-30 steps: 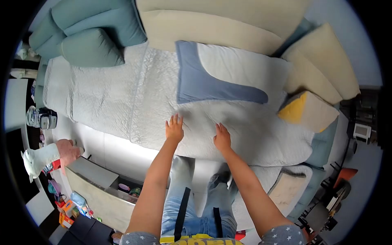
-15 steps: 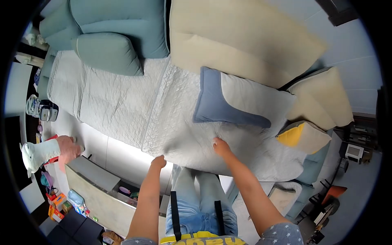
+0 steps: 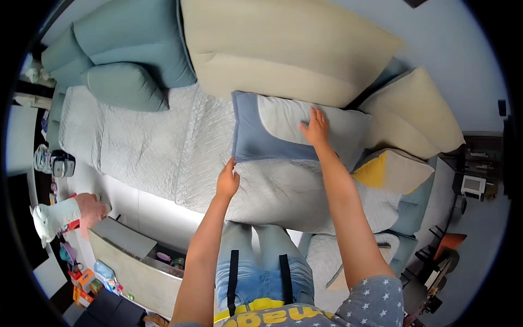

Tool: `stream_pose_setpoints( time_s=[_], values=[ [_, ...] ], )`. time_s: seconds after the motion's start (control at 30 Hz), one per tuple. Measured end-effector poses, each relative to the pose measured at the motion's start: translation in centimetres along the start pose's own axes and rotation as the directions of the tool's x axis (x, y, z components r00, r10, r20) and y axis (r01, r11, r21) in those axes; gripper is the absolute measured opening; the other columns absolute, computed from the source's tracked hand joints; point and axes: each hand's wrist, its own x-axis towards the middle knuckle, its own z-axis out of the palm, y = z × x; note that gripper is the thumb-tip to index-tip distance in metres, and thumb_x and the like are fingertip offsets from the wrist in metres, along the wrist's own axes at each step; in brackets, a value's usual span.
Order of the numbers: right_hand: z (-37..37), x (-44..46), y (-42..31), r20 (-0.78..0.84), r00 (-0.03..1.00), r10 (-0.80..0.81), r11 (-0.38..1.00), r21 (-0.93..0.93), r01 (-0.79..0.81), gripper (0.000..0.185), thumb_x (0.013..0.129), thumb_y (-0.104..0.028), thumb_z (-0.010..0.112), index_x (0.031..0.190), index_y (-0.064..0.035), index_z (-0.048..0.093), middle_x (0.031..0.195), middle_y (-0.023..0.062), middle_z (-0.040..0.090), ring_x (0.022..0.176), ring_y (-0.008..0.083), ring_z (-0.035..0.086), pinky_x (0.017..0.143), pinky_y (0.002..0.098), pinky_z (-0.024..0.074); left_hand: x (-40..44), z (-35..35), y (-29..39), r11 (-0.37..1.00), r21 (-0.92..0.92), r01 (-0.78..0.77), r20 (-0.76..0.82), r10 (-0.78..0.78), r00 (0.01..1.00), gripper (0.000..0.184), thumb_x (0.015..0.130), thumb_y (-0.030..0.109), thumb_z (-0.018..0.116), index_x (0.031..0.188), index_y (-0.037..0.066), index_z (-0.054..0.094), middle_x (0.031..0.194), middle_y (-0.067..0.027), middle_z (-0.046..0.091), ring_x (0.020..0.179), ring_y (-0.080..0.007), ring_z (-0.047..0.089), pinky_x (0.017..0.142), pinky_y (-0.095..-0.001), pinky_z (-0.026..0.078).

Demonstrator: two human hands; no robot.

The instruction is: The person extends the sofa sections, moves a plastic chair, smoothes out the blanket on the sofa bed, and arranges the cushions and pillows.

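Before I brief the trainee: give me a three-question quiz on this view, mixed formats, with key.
1. Fill in the colour: the left grip is at the ____ lower-left corner of the pillow.
2. True or false: in the picture, the yellow-and-beige cushion lies to the right of the pillow.
3. Multiple choice: the right grip is over
A) the green cushion
B) the pillow
C) the floor

Key: 1. blue; 2. true; 3. B
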Motion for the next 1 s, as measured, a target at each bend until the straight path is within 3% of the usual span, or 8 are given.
stream_pose_setpoints(
  time_s=[0.13,0.47,0.57,0.63,0.67,0.73,0.9,1.0],
  values=[
    [-1.2,1.6,1.0,0.201,0.978,0.056,0.980,-0.201,-0.015,0.079,0.077,-0.038,0.066,0.138,-0.0104,0.024,0.142,0.0111,0.029,0.133,0.0274,0.023,0.107,0.0449,0.0214,-3.0,1.6,1.8,0.997,-0.080,-0.005,-0.011,0.004,1.000,0.057,0.077,-0.001,0.049,0.131,0.007,0.036,0.115,-0.0190,0.057,0.106,-0.0330,0.055,0.089,-0.0390,0.044],
    [1.7,3.1,2.8,0.076,0.996,0.039,0.980,-0.199,-0.023,0.079,0.075,-0.041,0.066,0.137,-0.0081,0.029,0.134,0.0106,0.041,0.127,0.0256,0.034,0.106,0.0452,0.0230,-13.0,2.3,-2.6,0.979,-0.096,0.181,0.044,-0.177,0.983,0.057,0.077,-0.003,0.047,0.132,0.005,0.035,0.113,-0.0162,0.057,0.102,-0.0291,0.056,0.088,-0.0383,0.044],
    [2.2,1.3,3.0,0.034,0.996,-0.085,0.959,-0.268,0.091,0.059,0.076,-0.039,0.064,0.123,-0.0074,0.049,0.115,0.0085,0.056,0.113,0.0247,0.047,0.101,0.0444,0.0297,-13.6,1.8,-1.7,0.984,0.027,0.177,-0.007,-0.177,0.984,0.057,0.077,-0.003,0.046,0.132,0.005,0.034,0.111,-0.0158,0.058,0.101,-0.0289,0.056,0.087,-0.0387,0.045],
    [2.0,-0.9,3.4,0.023,0.961,-0.276,0.899,-0.349,0.267,0.030,0.075,-0.030,0.061,0.095,-0.0071,0.063,0.093,0.0058,0.061,0.095,0.0228,0.055,0.092,0.0432,0.0364,-13.2,1.3,0.1,0.979,0.019,0.201,0.031,-0.201,0.979,0.058,0.076,-0.003,0.047,0.132,0.004,0.034,0.117,-0.0183,0.053,0.107,-0.0314,0.052,0.091,-0.0395,0.042],
    [2.1,-2.6,3.5,-0.139,0.895,-0.424,0.845,-0.414,0.337,0.015,0.074,-0.020,0.056,0.077,-0.0083,0.065,0.082,0.0057,0.060,0.086,0.0228,0.056,0.085,0.0426,0.0401,-12.8,1.3,1.3,0.990,0.108,0.094,-0.030,-0.091,0.995,0.059,0.075,-0.003,0.048,0.132,0.004,0.034,0.122,-0.0196,0.049,0.111,-0.0334,0.048,0.094,-0.0404,0.039],
    [0.3,-7.2,3.4,-0.031,0.884,-0.466,0.835,-0.347,0.428,0.014,0.073,-0.015,0.052,0.076,-0.0083,0.064,0.080,0.0065,0.060,0.085,0.0237,0.056,0.084,0.0423,0.0414,-11.7,1.0,3.7,0.966,0.244,-0.086,-0.081,0.108,0.991,0.063,0.072,-0.001,0.053,0.132,0.004,0.035,0.134,-0.0213,0.035,0.124,-0.0379,0.034,0.104,-0.0461,0.025],
    [-3.9,-21.0,3.3,-0.160,0.818,-0.553,0.831,-0.170,0.529,0.005,0.069,-0.012,0.054,0.068,-0.0089,0.058,0.066,0.0055,0.055,0.073,0.0238,0.056,0.082,0.0406,0.0437,-9.8,-2.0,13.5,0.747,0.552,-0.372,0.025,0.431,0.902,0.065,0.072,0.009,0.062,0.132,0.009,0.037,0.138,-0.0168,0.032,0.130,-0.0340,0.028,0.105,-0.0576,0.016],
    [-9.5,-29.4,1.3,-0.283,0.821,-0.496,0.867,-0.100,0.489,0.005,0.068,-0.013,0.056,0.067,-0.0086,0.055,0.065,0.0057,0.054,0.071,0.0238,0.056,0.080,0.0384,0.0457,-10.2,-3.1,18.5,0.560,0.597,-0.574,0.340,0.472,0.813,0.080,0.060,0.031,0.077,0.129,0.012,0.042,0.133,-0.0083,0.041,0.128,-0.0270,0.033,0.103,-0.0612,0.016]
  ],
)
